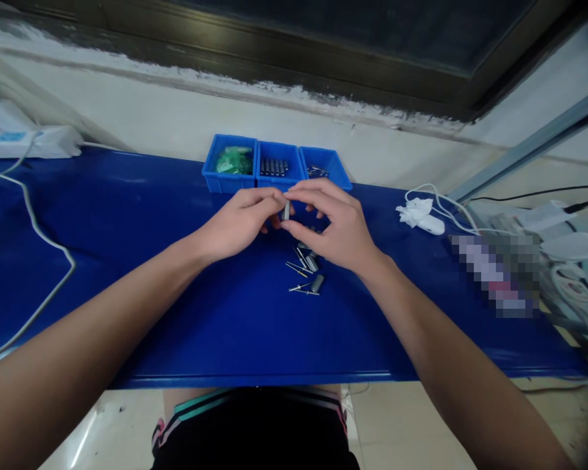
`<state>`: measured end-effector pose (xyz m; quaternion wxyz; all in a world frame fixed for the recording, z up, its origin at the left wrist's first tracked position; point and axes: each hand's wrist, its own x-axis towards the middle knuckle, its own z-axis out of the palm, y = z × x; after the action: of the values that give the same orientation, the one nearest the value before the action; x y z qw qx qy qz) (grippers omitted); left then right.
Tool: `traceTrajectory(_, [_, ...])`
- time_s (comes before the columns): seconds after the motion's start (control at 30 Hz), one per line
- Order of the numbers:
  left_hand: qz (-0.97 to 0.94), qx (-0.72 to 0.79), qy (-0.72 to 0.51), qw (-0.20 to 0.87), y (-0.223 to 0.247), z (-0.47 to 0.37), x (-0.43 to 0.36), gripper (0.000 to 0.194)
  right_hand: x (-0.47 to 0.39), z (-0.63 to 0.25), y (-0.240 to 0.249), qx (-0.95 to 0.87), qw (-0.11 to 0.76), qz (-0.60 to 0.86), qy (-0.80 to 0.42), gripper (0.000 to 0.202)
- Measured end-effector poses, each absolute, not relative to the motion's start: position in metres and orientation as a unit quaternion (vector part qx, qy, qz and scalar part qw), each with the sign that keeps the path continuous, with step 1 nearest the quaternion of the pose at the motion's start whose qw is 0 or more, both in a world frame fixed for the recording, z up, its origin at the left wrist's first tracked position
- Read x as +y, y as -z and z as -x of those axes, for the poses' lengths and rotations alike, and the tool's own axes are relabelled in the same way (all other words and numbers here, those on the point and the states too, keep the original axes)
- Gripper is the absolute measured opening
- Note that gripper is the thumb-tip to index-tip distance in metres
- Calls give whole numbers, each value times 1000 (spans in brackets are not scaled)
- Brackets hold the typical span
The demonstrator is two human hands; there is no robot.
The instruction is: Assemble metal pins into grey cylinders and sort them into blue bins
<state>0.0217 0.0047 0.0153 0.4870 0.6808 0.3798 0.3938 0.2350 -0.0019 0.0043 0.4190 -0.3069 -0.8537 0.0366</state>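
Observation:
Just in front of the blue bins, my left hand (245,220) and my right hand (337,220) meet at the fingertips. Between them is a small grey metal block (287,210), held upright. My right thumb and index finger pinch it at its ends. The fingers of my left hand close around its left side, and some of them are hidden. Beneath and in front of my right hand lie several loose thin metal pins (304,292) and more grey blocks (317,282) on the blue table; part of this group is covered by the hand.
Three joined blue bins stand against the wall: one with green plastic bags (234,160), one with a row of grey blocks (274,168), one with metal pins (318,172). A white cable (29,215) crosses the left side; crumpled tissue (415,211) and cables lie right.

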Motion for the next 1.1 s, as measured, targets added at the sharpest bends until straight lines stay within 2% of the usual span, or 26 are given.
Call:
traceTrajectory(0.13, [-674,396,-372,501,-12,-21,6,32,0,-236,-4,-859,416,297,-27,27])
traceTrajectory(0.27, [-706,419,-379,427,-9,-20,7,43,0,-237,-3,-853,415,316,-12,26])
traceTrajectory(0.67, [-725,401,-360,429,-13,-21,5,31,-1,-237,-2,-863,388,322,-35,28])
traceTrajectory(0.93, [-698,409,-378,451,-11,-23,4,40,0,-237,-2,-861,397,318,-22,25])
traceTrajectory(1.1, [-700,402,-379,452,-13,-21,5,37,1,-238,-2,-860,393,323,-28,29])
